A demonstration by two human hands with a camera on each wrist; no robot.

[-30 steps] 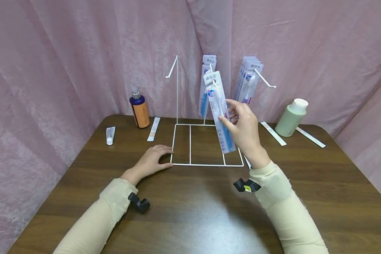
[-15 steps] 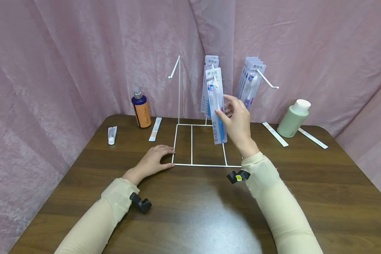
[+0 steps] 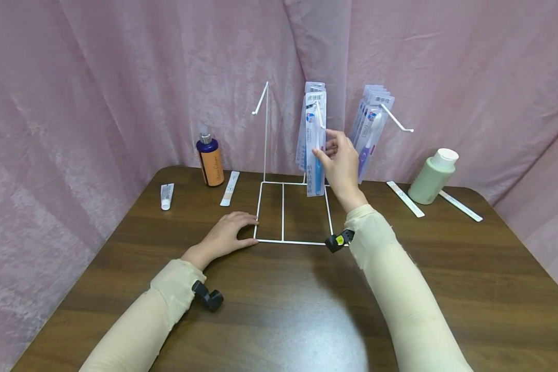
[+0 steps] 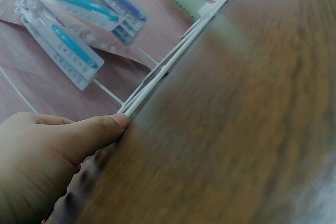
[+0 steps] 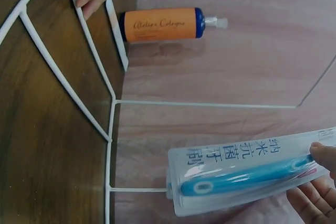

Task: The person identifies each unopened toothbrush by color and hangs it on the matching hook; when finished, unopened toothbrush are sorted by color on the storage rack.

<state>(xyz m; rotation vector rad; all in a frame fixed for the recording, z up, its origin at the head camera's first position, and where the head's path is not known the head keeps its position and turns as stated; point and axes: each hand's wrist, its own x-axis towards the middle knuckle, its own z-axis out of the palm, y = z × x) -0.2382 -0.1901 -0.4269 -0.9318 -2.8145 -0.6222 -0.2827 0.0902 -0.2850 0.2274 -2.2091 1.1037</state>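
Note:
My right hand [image 3: 341, 161] pinches a packaged toothbrush [image 3: 315, 155] with a blue handle by its right edge, thumb in front. The pack hangs upright at the middle hook [image 3: 320, 114] of a white wire display rack [image 3: 283, 212]; the hook's end sticks out in front of it. More toothbrush packs hang behind, partly hidden. Down at the rack's front left corner rests my left hand [image 3: 223, 233], thumb tip on the wire and fingers extended against the left bar. In the right wrist view the held toothbrush [image 5: 247, 177] shows its blue handle through clear plastic.
Purple-handled toothbrush packs [image 3: 369, 132] hang on the right hook; the left hook [image 3: 260, 99] is bare. Around the rack stand an orange-labelled bottle [image 3: 211, 163] and a green bottle [image 3: 432, 178]. A small tube [image 3: 166, 196] and slim white sachets [image 3: 405, 199] lie on the table.
My right hand has moved back and slightly left, carrying the toothbrush pack along the middle hook toward the packs behind. The pack went from tilted to upright. My left hand has stayed put.

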